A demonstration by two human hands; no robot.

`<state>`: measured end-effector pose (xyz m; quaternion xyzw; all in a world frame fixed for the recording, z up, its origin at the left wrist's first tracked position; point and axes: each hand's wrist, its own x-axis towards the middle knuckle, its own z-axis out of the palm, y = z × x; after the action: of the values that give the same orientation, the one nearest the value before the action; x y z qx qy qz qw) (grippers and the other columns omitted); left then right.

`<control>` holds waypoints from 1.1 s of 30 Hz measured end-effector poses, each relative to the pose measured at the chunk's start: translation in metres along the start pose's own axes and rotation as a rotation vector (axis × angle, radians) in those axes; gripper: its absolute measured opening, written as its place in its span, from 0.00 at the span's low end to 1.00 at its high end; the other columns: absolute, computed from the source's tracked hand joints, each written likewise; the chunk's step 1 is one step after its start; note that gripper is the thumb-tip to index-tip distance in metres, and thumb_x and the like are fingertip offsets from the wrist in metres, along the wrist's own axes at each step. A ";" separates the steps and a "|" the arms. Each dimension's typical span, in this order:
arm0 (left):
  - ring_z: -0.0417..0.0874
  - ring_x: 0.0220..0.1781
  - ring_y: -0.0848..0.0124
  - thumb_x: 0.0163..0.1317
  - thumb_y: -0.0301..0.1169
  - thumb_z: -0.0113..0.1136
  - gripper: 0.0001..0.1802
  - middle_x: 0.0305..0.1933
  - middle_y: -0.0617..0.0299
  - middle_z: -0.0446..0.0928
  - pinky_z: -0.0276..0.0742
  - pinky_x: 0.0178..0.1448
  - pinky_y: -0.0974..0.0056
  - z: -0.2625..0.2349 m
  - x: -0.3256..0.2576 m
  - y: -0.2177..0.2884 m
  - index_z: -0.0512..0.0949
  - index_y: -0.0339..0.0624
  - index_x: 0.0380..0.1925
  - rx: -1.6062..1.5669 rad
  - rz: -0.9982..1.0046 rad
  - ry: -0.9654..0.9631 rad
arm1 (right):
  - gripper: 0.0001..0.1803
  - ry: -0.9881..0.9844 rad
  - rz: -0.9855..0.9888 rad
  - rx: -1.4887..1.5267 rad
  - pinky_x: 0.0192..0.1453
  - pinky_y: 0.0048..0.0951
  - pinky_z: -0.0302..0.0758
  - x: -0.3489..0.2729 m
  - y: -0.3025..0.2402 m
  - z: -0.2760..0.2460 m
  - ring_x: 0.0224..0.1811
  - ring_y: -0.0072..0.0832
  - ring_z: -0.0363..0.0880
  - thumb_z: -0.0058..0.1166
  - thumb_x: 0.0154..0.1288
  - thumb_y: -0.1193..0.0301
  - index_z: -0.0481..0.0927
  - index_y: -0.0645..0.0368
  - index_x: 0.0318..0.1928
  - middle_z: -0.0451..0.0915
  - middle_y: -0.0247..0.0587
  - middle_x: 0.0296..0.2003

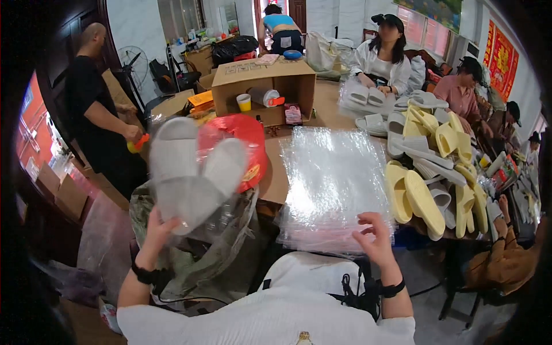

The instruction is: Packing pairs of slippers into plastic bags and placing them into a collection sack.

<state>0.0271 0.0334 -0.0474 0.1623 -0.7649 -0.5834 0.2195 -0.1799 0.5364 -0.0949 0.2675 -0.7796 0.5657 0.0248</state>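
Observation:
A pair of light grey slippers (187, 178) in a clear plastic bag is raised at my left side. My left hand (159, 233) grips its lower end, above an olive woven sack (224, 270). In front of me lies a stack of clear plastic bags (336, 172) on the table. My right hand (375, 236) is at the stack's near right corner, with its fingers apart and bent and nothing visible in them. Whether its fingertips touch the bags is hard to tell. Beside the stack, yellow slippers (424, 201) and grey slippers are heaped on the right.
A cardboard box (270, 80) lies open on the table, with a yellow cup (244, 103) inside. A red plastic piece (253, 146) is behind the bagged slippers. Across the table, a person (382, 63) handles bagged slippers; another person (95, 109) stands at left. More people sit at right.

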 end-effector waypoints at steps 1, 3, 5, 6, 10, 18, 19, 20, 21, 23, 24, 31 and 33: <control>0.80 0.46 0.68 0.51 0.24 0.63 0.29 0.48 0.59 0.79 0.76 0.52 0.64 -0.021 -0.008 -0.014 0.72 0.35 0.56 0.059 0.061 0.144 | 0.23 0.004 -0.003 0.011 0.46 0.28 0.77 0.001 0.005 -0.001 0.49 0.29 0.78 0.66 0.55 0.76 0.76 0.58 0.53 0.76 0.40 0.49; 0.81 0.45 0.67 0.51 0.23 0.63 0.28 0.47 0.58 0.79 0.76 0.51 0.63 -0.045 -0.024 -0.014 0.73 0.34 0.55 -0.008 -0.054 0.167 | 0.16 0.126 0.043 -0.014 0.44 0.26 0.76 0.004 0.017 -0.003 0.47 0.27 0.78 0.63 0.57 0.76 0.78 0.59 0.47 0.78 0.37 0.44; 0.82 0.44 0.65 0.50 0.23 0.62 0.27 0.46 0.57 0.80 0.77 0.50 0.62 -0.062 -0.037 -0.028 0.73 0.34 0.54 -0.085 -0.169 0.192 | 0.16 0.141 0.034 -0.024 0.43 0.25 0.76 0.006 0.023 -0.001 0.46 0.26 0.78 0.63 0.58 0.76 0.78 0.59 0.47 0.78 0.37 0.43; 0.83 0.43 0.64 0.49 0.23 0.62 0.26 0.45 0.56 0.81 0.78 0.48 0.61 -0.068 -0.043 -0.041 0.74 0.33 0.52 -0.172 -0.251 0.232 | 0.15 0.144 0.021 -0.034 0.42 0.24 0.76 0.008 0.024 -0.001 0.46 0.26 0.78 0.62 0.59 0.76 0.78 0.59 0.47 0.78 0.37 0.42; 0.84 0.41 0.60 0.49 0.24 0.60 0.22 0.42 0.53 0.82 0.80 0.46 0.58 -0.085 -0.045 -0.036 0.77 0.30 0.47 -0.347 -0.390 0.259 | 0.14 0.131 0.009 -0.062 0.43 0.25 0.75 0.010 0.027 -0.005 0.47 0.28 0.78 0.62 0.59 0.74 0.79 0.58 0.47 0.78 0.38 0.45; 0.84 0.42 0.59 0.45 0.23 0.60 0.25 0.41 0.54 0.83 0.78 0.51 0.59 -0.092 -0.060 0.002 0.78 0.30 0.48 0.055 -0.459 0.335 | 0.24 0.045 -0.113 -0.478 0.64 0.43 0.69 -0.006 0.058 -0.007 0.59 0.48 0.70 0.66 0.51 0.71 0.78 0.60 0.51 0.75 0.48 0.56; 0.83 0.42 0.62 0.44 0.23 0.62 0.24 0.41 0.55 0.83 0.76 0.50 0.60 -0.121 -0.044 -0.045 0.80 0.31 0.47 0.222 -0.594 0.178 | 0.24 0.046 -0.118 -0.467 0.64 0.43 0.69 -0.005 0.059 -0.006 0.59 0.48 0.70 0.66 0.51 0.71 0.78 0.60 0.51 0.75 0.48 0.56; 0.83 0.41 0.64 0.45 0.23 0.63 0.23 0.42 0.55 0.83 0.76 0.48 0.61 -0.104 -0.034 -0.049 0.80 0.31 0.45 0.298 -0.635 0.083 | 0.25 0.044 -0.108 -0.479 0.64 0.43 0.69 -0.005 0.061 -0.005 0.59 0.49 0.70 0.67 0.51 0.70 0.78 0.60 0.51 0.74 0.49 0.56; 0.83 0.41 0.65 0.46 0.25 0.65 0.22 0.41 0.58 0.83 0.76 0.46 0.62 -0.098 -0.029 -0.070 0.81 0.32 0.45 0.152 -0.547 -0.009 | 0.25 0.035 -0.106 -0.477 0.63 0.43 0.69 -0.006 0.061 -0.003 0.59 0.50 0.70 0.67 0.50 0.70 0.79 0.60 0.51 0.74 0.50 0.57; 0.85 0.44 0.55 0.50 0.34 0.69 0.26 0.42 0.47 0.83 0.79 0.47 0.57 -0.090 -0.011 -0.113 0.78 0.29 0.47 0.758 -0.411 0.078 | 0.25 0.017 -0.112 -0.453 0.64 0.43 0.69 -0.004 0.059 -0.005 0.59 0.50 0.70 0.67 0.50 0.70 0.79 0.60 0.50 0.74 0.50 0.57; 0.83 0.45 0.48 0.49 0.37 0.73 0.30 0.45 0.40 0.81 0.79 0.49 0.51 -0.056 0.003 -0.105 0.76 0.30 0.49 1.273 -0.271 0.114 | 0.24 0.013 -0.102 -0.451 0.64 0.44 0.69 -0.004 0.060 -0.008 0.59 0.51 0.70 0.67 0.50 0.70 0.79 0.60 0.50 0.74 0.51 0.57; 0.82 0.46 0.51 0.63 0.38 0.60 0.16 0.42 0.50 0.82 0.77 0.51 0.55 0.197 0.092 0.057 0.79 0.38 0.44 0.654 0.484 -0.304 | 0.18 -0.032 -0.088 -0.442 0.51 0.34 0.77 0.017 0.057 -0.022 0.51 0.42 0.77 0.64 0.53 0.73 0.80 0.63 0.46 0.77 0.48 0.50; 0.81 0.47 0.49 0.65 0.36 0.57 0.15 0.44 0.49 0.81 0.76 0.51 0.54 0.260 0.144 0.060 0.78 0.37 0.46 0.505 0.652 -0.228 | 0.17 -0.048 0.008 -0.356 0.49 0.33 0.77 0.023 0.048 -0.025 0.49 0.40 0.78 0.63 0.54 0.74 0.80 0.63 0.46 0.77 0.47 0.49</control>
<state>-0.2311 0.1902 -0.0261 -0.1049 -0.9144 -0.2918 0.2601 -0.2278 0.5600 -0.1194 0.2691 -0.8689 0.4124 0.0507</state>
